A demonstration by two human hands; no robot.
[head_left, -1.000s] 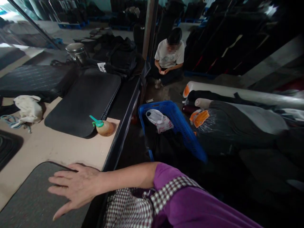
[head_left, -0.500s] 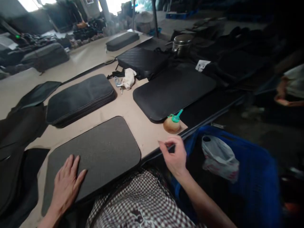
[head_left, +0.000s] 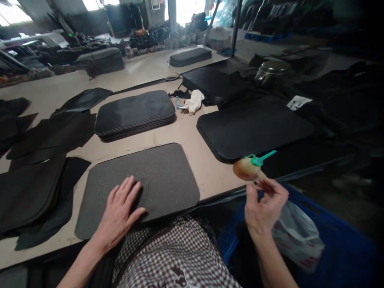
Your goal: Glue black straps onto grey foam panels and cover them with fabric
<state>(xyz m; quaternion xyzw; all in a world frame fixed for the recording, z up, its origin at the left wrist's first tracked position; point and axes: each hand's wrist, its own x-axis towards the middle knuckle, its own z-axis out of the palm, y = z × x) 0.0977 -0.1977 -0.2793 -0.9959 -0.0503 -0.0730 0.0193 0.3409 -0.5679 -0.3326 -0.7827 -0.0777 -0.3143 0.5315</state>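
My left hand (head_left: 121,208) lies flat and open on a grey foam pad (head_left: 144,184) at the near edge of the table (head_left: 192,144). Just off the table's edge my right hand (head_left: 264,208) is raised, with its fingers curled and the thumb and fingertips pinched together; what they hold, if anything, is too small to make out. A brown round bottle with a green spout (head_left: 250,166) lies on its side right above that hand, beside a large black pad (head_left: 255,126).
A stack of black pads (head_left: 135,114) lies mid-table, with black fabric pieces (head_left: 39,160) to the left. A white cloth (head_left: 193,102), a metal pot (head_left: 271,72) and more pads are farther back. A blue crate (head_left: 339,248) holding a white plastic bag (head_left: 295,236) stands below right.
The view has swung left from the floor and a seated person to the table. My left hand stays flat on the grey pad. My right hand has come up near the bottle.
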